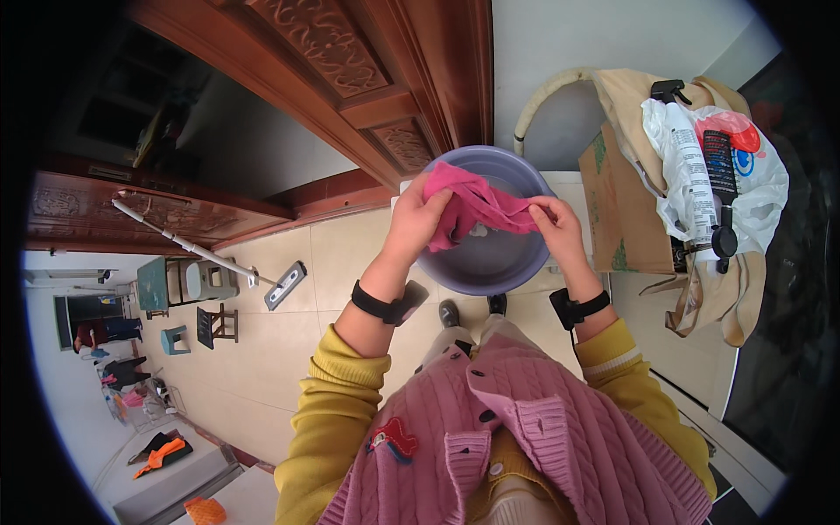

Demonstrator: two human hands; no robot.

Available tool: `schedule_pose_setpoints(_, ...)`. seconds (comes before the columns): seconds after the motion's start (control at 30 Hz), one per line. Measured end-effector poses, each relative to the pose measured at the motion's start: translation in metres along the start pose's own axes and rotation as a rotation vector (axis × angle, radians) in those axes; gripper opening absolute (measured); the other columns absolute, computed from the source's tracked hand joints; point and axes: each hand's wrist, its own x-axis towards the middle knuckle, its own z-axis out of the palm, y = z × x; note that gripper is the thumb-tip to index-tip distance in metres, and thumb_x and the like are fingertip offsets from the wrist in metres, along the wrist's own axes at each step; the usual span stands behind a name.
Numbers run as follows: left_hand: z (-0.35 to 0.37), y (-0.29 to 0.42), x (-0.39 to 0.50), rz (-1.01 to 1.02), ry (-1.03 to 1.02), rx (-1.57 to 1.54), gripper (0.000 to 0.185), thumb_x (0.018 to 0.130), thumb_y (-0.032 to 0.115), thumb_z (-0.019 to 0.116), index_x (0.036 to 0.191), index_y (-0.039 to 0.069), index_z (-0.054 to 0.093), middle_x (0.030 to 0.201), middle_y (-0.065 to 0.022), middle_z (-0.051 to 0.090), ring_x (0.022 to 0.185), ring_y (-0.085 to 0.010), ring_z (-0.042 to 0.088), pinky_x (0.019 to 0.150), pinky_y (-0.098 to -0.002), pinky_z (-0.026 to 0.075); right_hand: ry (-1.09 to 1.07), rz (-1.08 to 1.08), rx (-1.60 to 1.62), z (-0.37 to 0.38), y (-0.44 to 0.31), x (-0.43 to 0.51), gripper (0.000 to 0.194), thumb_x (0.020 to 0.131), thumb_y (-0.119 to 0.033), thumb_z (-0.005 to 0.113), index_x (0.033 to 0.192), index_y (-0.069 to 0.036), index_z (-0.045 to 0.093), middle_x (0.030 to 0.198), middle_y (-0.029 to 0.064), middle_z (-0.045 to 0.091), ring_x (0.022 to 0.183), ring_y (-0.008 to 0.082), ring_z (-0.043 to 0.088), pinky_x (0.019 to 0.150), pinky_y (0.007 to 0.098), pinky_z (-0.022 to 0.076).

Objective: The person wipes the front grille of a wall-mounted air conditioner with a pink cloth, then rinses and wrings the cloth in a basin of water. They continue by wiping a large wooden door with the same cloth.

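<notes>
A pink cloth (pixel 469 200) is stretched between my two hands over a purple plastic basin (pixel 489 282). My left hand (pixel 423 213) grips the bunched left end of it, thumb on top. With thumb and fingertips, my right hand (pixel 556 222) pinches the narrower right end. Inside the basin a small pale thing shows just below the cloth, too small to name. The cloth hides part of the basin's inside. Both hands are above the basin's rim.
A carved wooden door (pixel 354 79) stands behind the basin. On the right are a cardboard box (pixel 620 216), a beige cloth bag (pixel 630 118) and a plastic bag (pixel 764 197) with a hairbrush (pixel 720 164) and spray bottle (pixel 686 157). A flat mop (pixel 285 285) and stools (pixel 213 279) stand left. Another person is far left.
</notes>
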Motion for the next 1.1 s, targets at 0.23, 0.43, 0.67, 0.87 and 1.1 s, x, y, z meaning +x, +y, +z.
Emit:
schedule_pose_setpoints(0.23, -0.032, 0.002, 0.013, -0.119, -0.067, -0.185, 0.026, 0.100, 0.011, 0.061, 0.122, -0.001, 0.068, 0.113, -0.0065, 0.073, 0.102, -0.0141, 0.067, 0.094, -0.0284, 0.052, 0.055, -0.103, -0.334, -0.019, -0.022, -0.008, 0.010, 0.092, -0.007, 0.074, 0.102, -0.003, 0.075, 0.098, 0.0065, 0.066, 0.082, 0.0139, 0.064, 0.074, 0.0276, 0.0522)
schedule_pose_setpoints(0.43, -0.054, -0.010, 0.013, -0.108, -0.061, 0.057, 0.026, 0.104, 0.015, 0.058, 0.122, 0.000, 0.070, 0.104, -0.0040, 0.074, 0.090, -0.0106, 0.067, 0.081, -0.0242, 0.053, 0.100, -0.051, -0.186, -0.022, -0.031, -0.014, 0.010, 0.094, -0.008, 0.074, 0.101, -0.002, 0.076, 0.098, 0.0044, 0.070, 0.084, 0.0119, 0.066, 0.077, 0.0266, 0.0521)
schedule_pose_setpoints(0.67, -0.049, 0.026, -0.005, -0.046, -0.300, -0.485, 0.034, 0.109, 0.021, 0.053, 0.136, 0.002, 0.060, 0.122, -0.0052, 0.070, 0.106, -0.0159, 0.067, 0.090, -0.0311, 0.054, -0.010, 0.054, 0.292, -0.022, -0.058, -0.014, 0.042, 0.093, -0.011, 0.075, 0.133, -0.005, 0.064, 0.118, 0.0063, 0.069, 0.105, 0.0123, 0.064, 0.092, 0.0269, 0.0497)
schedule_pose_setpoints(0.87, -0.024, 0.059, -0.022, 0.093, -0.522, -0.731, 0.043, 0.109, 0.029, 0.051, 0.145, 0.005, 0.050, 0.144, -0.0128, 0.057, 0.136, -0.0288, 0.053, 0.116, -0.0464, 0.042, -0.193, -0.141, -0.516, 0.040, -0.010, -0.021, 0.094, 0.075, -0.023, 0.089, 0.156, -0.014, 0.043, 0.152, 0.0235, 0.046, 0.123, 0.0370, 0.060, 0.105, 0.0408, 0.0482)
schedule_pose_setpoints(1.1, -0.053, 0.053, -0.006, 0.169, -0.319, -0.732, 0.041, 0.112, 0.033, 0.044, 0.142, 0.007, 0.049, 0.140, -0.0145, 0.060, 0.128, -0.0326, 0.060, 0.106, -0.0517, 0.050, -0.203, 0.254, -0.040, 0.069, 0.075, -0.021, 0.046, 0.092, -0.024, 0.072, 0.131, -0.004, 0.061, 0.116, 0.0229, 0.072, 0.113, 0.0392, 0.068, 0.096, 0.0423, 0.0529)
